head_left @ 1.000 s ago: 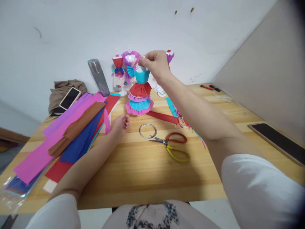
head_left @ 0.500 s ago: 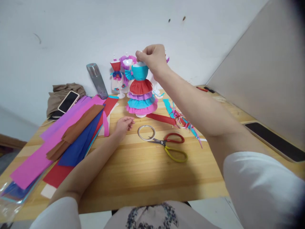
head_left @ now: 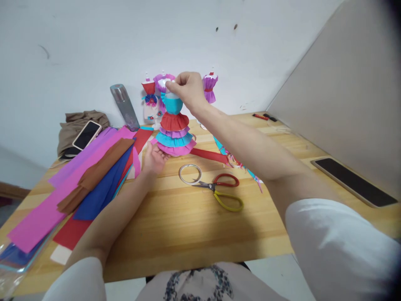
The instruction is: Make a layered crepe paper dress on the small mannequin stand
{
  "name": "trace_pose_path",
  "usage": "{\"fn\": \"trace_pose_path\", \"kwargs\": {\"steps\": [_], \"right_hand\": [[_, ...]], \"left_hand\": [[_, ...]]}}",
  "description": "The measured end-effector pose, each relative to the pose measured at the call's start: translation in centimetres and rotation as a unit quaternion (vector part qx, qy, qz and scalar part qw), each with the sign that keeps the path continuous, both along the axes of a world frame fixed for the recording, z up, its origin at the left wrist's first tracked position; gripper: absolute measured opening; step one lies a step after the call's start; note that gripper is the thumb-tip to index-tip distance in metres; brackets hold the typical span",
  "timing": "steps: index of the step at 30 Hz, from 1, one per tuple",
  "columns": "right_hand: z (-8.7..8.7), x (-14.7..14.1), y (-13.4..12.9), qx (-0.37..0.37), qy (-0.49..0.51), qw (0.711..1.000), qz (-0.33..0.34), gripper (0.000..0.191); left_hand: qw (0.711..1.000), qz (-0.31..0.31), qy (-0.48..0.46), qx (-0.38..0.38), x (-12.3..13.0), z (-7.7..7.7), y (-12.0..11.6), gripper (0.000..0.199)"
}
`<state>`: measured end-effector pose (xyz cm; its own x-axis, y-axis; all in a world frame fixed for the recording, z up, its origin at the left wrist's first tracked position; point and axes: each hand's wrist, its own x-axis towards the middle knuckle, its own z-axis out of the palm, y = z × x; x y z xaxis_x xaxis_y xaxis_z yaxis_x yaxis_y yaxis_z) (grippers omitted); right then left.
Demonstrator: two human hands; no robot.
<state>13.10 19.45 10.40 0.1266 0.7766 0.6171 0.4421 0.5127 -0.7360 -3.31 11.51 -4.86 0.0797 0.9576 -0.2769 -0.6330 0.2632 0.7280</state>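
My right hand point(head_left: 188, 88) pinches the neck of a small dress form point(head_left: 173, 121) wearing a tiered paper dress in turquoise, red, purple and pink. A turquoise fan-folded piece shows partly at its left side. My left hand point(head_left: 155, 159) is open, palm up, beside the lower left edge of the pink skirt layer; whether it touches the paper is unclear. In front lie a white tape ring point(head_left: 190, 174) and scissors point(head_left: 216, 186) with one red and one yellow handle, blades overlapping the ring. A red paper strip point(head_left: 209, 155) lies to the right of the skirt.
Crepe paper sheets point(head_left: 106, 184) are stacked at left, near a phone point(head_left: 87, 135), brown cloth point(head_left: 70, 129) and a bottle point(head_left: 124, 107). Other dressed forms point(head_left: 148, 98) stand by the wall. Paper scraps point(head_left: 233, 161) lie under my right forearm; another phone point(head_left: 355, 182) is at right.
The dress form has moved left and turned, with its fan-folded piece now more hidden. My left hand has opened and turned palm up, nearer the skirt.
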Motion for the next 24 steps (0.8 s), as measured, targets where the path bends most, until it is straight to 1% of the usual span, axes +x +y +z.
{"fn": "trace_pose_path", "kwargs": {"steps": [2, 3, 4, 7, 8, 10, 13, 17, 19, 21, 23, 24], "right_hand": [[-0.5, 0.0, 0.0, -0.001, 0.001, 1.000, 0.008, 0.050], [-0.7, 0.0, 0.1, -0.005, 0.001, 1.000, 0.018, 0.049], [-1.0, 0.1, 0.1, -0.008, 0.004, 0.999, 0.032, 0.047], [-1.6, 0.2, -0.1, -0.003, 0.017, 0.997, 0.075, 0.038], [-1.8, 0.3, -0.2, 0.001, 0.021, 0.996, 0.082, 0.036], [-1.9, 0.5, -0.3, 0.005, 0.021, 0.996, 0.087, 0.031], [-1.9, 0.7, 0.0, 0.001, -0.014, 0.996, 0.087, 0.026], [-1.7, 0.7, 0.4, 0.000, -0.044, 0.996, 0.084, 0.026], [-1.5, 0.8, 0.4, -0.004, -0.043, 0.994, 0.097, 0.026], [-1.4, 1.0, 0.1, -0.002, -0.035, 0.993, 0.115, 0.018], [-1.8, 1.7, -0.4, 0.013, -0.021, 0.993, 0.118, 0.002], [-2.2, 2.3, -0.7, 0.020, -0.010, 0.994, 0.110, 0.006]], "left_hand": [[0.999, 0.015, -0.028, 0.005, -0.1, -0.1, 0.4, 0.066], [0.999, 0.019, -0.036, 0.008, -0.1, -0.2, 0.6, 0.066], [0.999, 0.018, -0.042, 0.014, -0.1, -0.2, 0.7, 0.062], [0.998, 0.009, -0.053, 0.041, 0.1, -0.2, 0.9, 0.036], [0.997, 0.010, -0.055, 0.046, 0.2, -0.2, 1.0, 0.030], [0.997, 0.020, -0.058, 0.035, 0.3, -0.5, 1.3, 0.029], [0.997, 0.044, -0.056, 0.010, 0.3, -1.1, 1.8, 0.025], [0.997, 0.047, -0.051, 0.019, 0.3, -1.8, 2.2, 0.024], [0.997, 0.051, -0.051, 0.018, 0.3, -2.0, 2.4, 0.026], [0.997, 0.056, -0.048, 0.015, 0.3, -2.1, 2.5, 0.025], [0.997, 0.062, -0.042, 0.013, 0.3, -2.2, 2.7, 0.024], [0.997, 0.065, -0.039, 0.012, 0.3, -2.3, 2.8, 0.022]]}}
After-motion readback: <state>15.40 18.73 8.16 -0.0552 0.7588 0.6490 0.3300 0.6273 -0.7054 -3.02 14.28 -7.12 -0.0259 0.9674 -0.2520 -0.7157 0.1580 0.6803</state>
